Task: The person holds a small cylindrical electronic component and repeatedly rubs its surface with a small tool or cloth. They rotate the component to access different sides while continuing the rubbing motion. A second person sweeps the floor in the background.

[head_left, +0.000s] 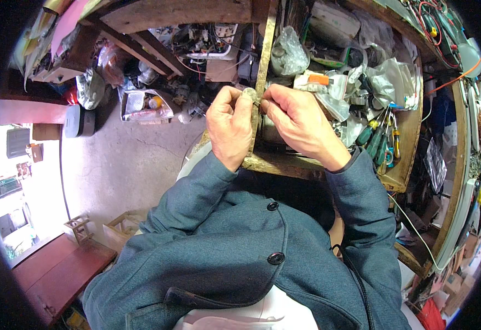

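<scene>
My left hand (230,125) is closed, thumb and fingers pinching a small, round, pale translucent piece (249,94). Close beside it, my right hand (296,121) has its thumb and forefinger pressed together at the edge of that piece. Whatever sits between the right fingertips is too small to make out. Both hands are raised over the wooden edge (266,49) of an open drawer, whose front board (284,166) runs beneath my wrists.
Inside the drawer lie a clear plastic bag (290,55), an orange-and-white item (318,80) and several screwdrivers (373,135). At the left, a box of parts (147,105) stands on the concrete floor (114,165) near a dark red bench (64,269). Shelving with cables lines the right.
</scene>
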Tool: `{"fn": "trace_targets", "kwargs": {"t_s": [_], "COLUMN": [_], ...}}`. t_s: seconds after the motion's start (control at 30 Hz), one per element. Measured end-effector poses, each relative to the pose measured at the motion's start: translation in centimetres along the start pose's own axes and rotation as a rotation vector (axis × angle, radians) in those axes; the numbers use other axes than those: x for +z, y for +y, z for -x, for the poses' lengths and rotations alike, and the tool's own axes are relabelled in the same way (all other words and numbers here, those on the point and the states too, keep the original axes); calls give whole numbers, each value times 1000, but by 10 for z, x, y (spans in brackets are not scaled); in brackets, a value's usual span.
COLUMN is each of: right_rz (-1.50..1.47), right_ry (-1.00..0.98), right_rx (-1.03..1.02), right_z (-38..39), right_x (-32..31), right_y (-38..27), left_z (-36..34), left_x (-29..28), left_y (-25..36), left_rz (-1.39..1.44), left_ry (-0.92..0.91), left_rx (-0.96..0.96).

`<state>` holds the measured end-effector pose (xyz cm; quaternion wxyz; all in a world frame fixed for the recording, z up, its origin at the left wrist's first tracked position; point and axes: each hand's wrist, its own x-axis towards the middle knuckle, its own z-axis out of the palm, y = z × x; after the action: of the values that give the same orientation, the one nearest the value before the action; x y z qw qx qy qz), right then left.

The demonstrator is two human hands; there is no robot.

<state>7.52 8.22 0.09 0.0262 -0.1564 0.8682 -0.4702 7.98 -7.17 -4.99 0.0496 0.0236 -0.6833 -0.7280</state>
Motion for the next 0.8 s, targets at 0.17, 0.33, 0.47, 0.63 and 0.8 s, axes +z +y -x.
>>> {"fn": "trace_targets", "kwargs": {"t_s": [0.17, 0.33, 0.47, 0.63, 0.8], "right_rz": [16, -3, -21, -31, 3], "right_ry": [-9, 0, -7, 6, -4], "right_rx": [-5, -1, 4, -13, -30], "right_z": [0, -1, -1, 0, 0], "right_x": [-1, -1, -1, 0, 2], "right_y": [0, -2, -3, 0, 1], "left_z": [0, 0, -1, 0, 0], "left_x": [0, 1, 1, 0, 0], "left_y": [1, 3, 0, 4, 2], "left_rz": [8, 12, 24, 66, 65], "left_ry": [-3, -5, 7, -18, -2], "left_rx": [-6, -16, -24, -83, -34]}}
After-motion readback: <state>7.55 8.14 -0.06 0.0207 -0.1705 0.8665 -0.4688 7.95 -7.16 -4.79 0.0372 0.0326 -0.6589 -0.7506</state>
